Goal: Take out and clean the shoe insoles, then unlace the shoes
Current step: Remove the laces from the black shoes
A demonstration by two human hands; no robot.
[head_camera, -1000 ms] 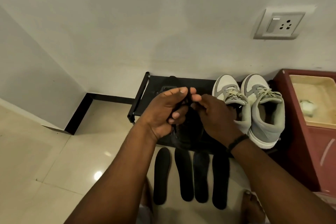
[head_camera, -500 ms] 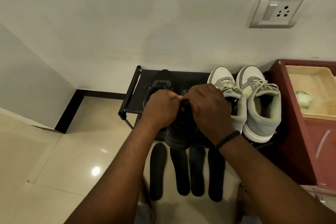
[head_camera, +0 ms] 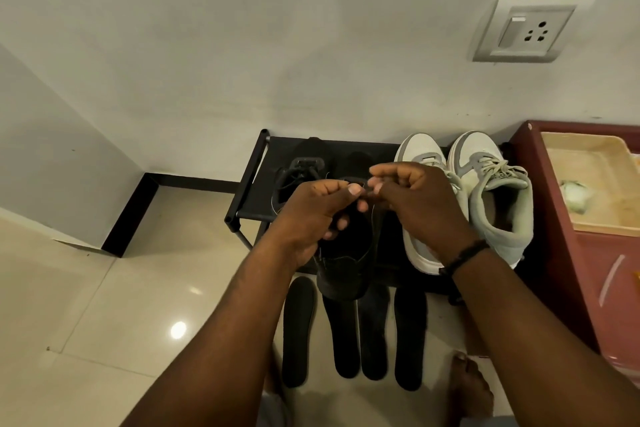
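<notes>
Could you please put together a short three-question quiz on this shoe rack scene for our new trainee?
1. How many black insoles lie on the floor in front of the rack?
2. True or false: the grey-and-white sneakers have already been unlaced.
3. Which shoe are the left hand and right hand working over? A) the black shoe B) a sneaker C) a sandal

Key: 1. Four. 2. False, their laces are in place. 3. A.
</notes>
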